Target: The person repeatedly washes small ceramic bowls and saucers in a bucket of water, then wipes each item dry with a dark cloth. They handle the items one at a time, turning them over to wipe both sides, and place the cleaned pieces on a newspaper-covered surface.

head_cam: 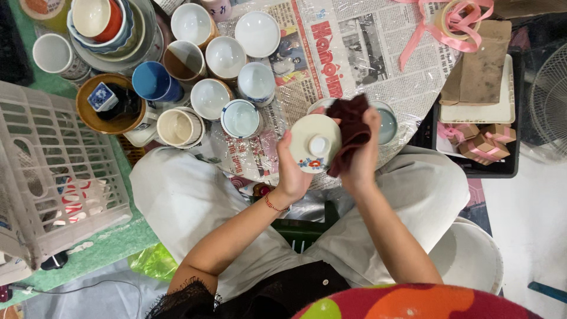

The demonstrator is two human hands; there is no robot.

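Left hand (293,168) clamped the fragile, slippery white lid (315,143) by its rim; right hand (361,147) gripped the soft maroon cloth (349,127) at 3 o'clock.

The left hand (293,171) holds a small white ceramic lid (315,149) with a floral mark; the right hand (361,155) presses a dark maroon cloth (352,131) against it, just beside the newspaper-covered tabletop (354,53).

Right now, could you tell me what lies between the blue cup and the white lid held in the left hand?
In the head view, two white cups sit between the blue cup and the white lid: one brown-rimmed, one blue-rimmed.
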